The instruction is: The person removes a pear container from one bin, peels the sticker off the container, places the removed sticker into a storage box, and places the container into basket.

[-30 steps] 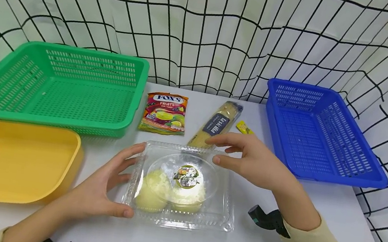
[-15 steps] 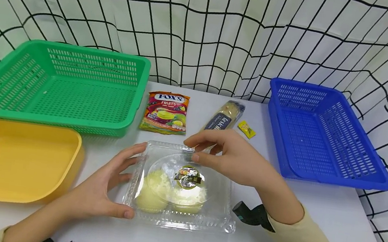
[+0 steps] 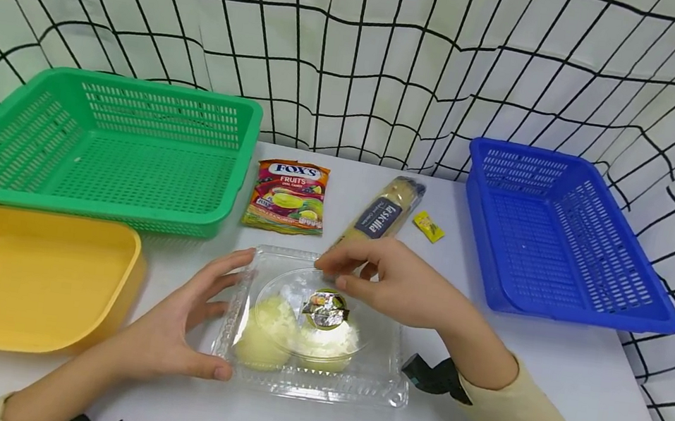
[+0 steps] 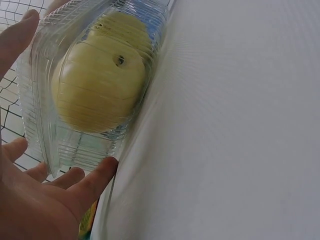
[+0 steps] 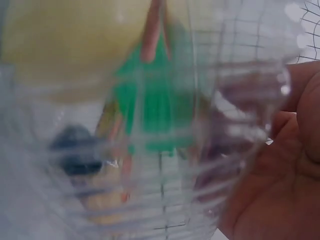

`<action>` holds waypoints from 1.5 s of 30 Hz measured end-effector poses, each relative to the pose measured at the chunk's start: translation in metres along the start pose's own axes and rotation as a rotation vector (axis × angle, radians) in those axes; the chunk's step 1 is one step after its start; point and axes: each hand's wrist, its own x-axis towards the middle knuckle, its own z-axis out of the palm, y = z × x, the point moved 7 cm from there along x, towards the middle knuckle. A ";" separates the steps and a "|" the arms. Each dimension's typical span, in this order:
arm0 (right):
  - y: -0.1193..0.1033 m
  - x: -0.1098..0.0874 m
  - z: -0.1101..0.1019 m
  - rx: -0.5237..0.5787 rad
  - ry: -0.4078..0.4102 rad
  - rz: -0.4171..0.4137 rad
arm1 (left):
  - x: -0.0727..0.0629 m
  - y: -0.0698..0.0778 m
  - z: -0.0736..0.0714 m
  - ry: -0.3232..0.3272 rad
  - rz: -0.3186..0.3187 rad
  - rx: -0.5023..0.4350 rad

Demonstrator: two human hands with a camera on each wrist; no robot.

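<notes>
A clear plastic clamshell box (image 3: 380, 344) lies on the table, its lid down, with two pale yellow-green round fruits (image 3: 265, 336) inside and a round label (image 3: 325, 308) on top. My left hand (image 3: 183, 332) spans the box's left side, fingers spread fairly straight; in the left wrist view a fingertip touches the wall. My right hand (image 3: 401, 286) is over the lid's back part, fingers bent and fingertips at the back rim, thumb just above the lid. No pinch of the rim is visible. The right wrist view is blurred through the plastic.
A green basket (image 3: 228, 214) and a yellow tub (image 3: 129, 283) stand on the left, a blue basket (image 3: 554, 312) on the right. Behind the box lie a candy bag (image 3: 286, 197), a packet labelled la sicilia (image 3: 378, 216) and a small yellow sachet (image 3: 428, 227). Black wire mesh (image 3: 357, 42) encloses the table.
My right hand has moved left over the box to the lid's back rim, and lowered slightly in the last half second. The left hand and the box have stayed put.
</notes>
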 end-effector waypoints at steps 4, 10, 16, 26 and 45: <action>0.003 -0.002 0.003 -0.052 -0.051 0.002 | 0.001 0.000 0.001 -0.008 0.002 -0.003; 0.005 -0.001 0.008 -0.131 -0.110 -0.030 | 0.002 0.000 0.001 -0.007 0.002 0.008; 0.010 0.001 0.012 -0.124 -0.136 -0.013 | 0.002 0.000 0.001 -0.006 0.002 0.013; 0.009 0.001 0.019 -0.191 -0.199 -0.011 | 0.001 0.000 0.001 -0.012 0.008 0.016; 0.006 0.001 0.021 -0.241 -0.199 -0.045 | 0.001 0.000 0.000 -0.008 0.013 0.026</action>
